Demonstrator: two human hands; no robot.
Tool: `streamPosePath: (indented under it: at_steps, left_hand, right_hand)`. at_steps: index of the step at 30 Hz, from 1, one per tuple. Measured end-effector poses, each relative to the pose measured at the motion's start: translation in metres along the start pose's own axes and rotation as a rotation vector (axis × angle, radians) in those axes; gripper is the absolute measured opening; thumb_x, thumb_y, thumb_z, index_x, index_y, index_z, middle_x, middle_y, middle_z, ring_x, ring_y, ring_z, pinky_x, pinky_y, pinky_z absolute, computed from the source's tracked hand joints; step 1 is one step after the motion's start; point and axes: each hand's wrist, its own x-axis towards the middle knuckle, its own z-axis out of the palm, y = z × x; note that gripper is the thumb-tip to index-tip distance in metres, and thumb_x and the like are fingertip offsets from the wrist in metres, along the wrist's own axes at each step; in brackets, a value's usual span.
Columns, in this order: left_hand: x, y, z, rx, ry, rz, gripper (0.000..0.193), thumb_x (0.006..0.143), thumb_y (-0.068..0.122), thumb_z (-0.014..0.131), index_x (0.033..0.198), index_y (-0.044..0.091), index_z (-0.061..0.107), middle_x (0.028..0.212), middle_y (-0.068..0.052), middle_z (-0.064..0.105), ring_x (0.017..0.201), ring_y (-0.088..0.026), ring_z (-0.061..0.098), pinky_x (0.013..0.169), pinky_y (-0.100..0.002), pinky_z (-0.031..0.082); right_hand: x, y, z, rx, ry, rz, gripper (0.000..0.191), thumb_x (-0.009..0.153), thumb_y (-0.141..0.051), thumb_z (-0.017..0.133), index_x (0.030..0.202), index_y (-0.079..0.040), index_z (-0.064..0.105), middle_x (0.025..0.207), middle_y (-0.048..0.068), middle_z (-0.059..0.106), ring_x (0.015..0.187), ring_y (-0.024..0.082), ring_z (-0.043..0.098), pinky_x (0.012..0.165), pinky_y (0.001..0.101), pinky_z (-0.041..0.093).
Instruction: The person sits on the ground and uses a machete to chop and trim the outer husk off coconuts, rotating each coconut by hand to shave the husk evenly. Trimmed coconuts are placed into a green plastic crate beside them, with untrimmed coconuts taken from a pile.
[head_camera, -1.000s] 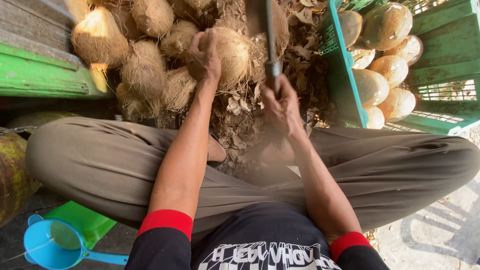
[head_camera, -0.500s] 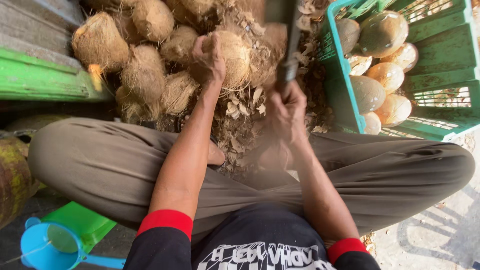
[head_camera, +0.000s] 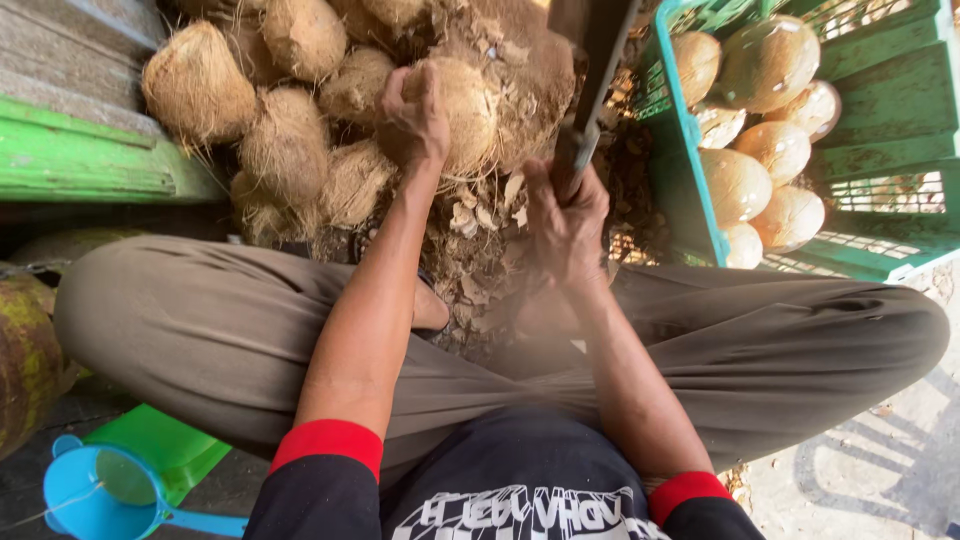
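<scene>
- Blade (head_camera: 592, 75) now leans up and to the right; a second ago we held it nearly upright.
- Our right hand (head_camera: 565, 225) stays wrapped tight around its handle, drawn slightly nearer our lap than before.
- Our left hand (head_camera: 413, 115) keeps its grip on the husked coconut (head_camera: 470, 110), atop the fibrous pile (head_camera: 290, 130) ahead.
- The green crate (head_camera: 690, 170) on the right holds peeled coconuts (head_camera: 765, 65).
- A blue scoop (head_camera: 95, 490) lies by our left knee.

Seven husked coconuts (head_camera: 768, 62) in crate, one blue funnel (head_camera: 105, 492)
</scene>
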Motion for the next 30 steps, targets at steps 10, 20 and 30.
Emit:
streamPosePath:
  at_steps: [10, 20, 30]
  left_hand:
    - [-0.008, -0.005, 0.009, 0.060, 0.032, -0.079, 0.066, 0.080, 0.078, 0.046, 0.107, 0.022, 0.068, 0.119, -0.006, 0.065, 0.098, -0.025, 0.066, 0.080, -0.048, 0.057]
    - [-0.001, -0.016, -0.001, 0.061, -0.060, 0.036, 0.066, 0.089, 0.078, 0.041, 0.105, 0.022, 0.071, 0.105, -0.006, 0.072, 0.096, -0.024, 0.066, 0.083, -0.045, 0.052]
    - [0.004, -0.015, -0.003, 0.039, -0.017, 0.091, 0.059, 0.090, 0.071, 0.042, 0.105, 0.021, 0.071, 0.108, -0.004, 0.069, 0.090, -0.021, 0.067, 0.071, -0.039, 0.054]
  right_hand:
    - [0.006, 0.006, 0.006, -0.655, -0.002, 0.013, 0.022, 0.108, -0.025, 0.066, 0.095, -0.008, 0.059, 0.062, 0.001, 0.050, 0.048, 0.009, 0.044, 0.042, 0.0271, 0.040]
    - [0.015, 0.064, -0.025, -0.748, 0.000, 0.653, 0.025, 0.097, -0.030, 0.069, 0.101, -0.006, 0.065, 0.070, 0.002, 0.065, 0.050, 0.009, 0.058, 0.039, 0.0280, 0.048]
    - [0.017, -0.011, 0.002, -0.154, -0.032, 0.058, 0.017, 0.100, -0.021, 0.068, 0.094, -0.005, 0.063, 0.072, -0.002, 0.055, 0.051, 0.007, 0.040, 0.043, 0.0250, 0.033]
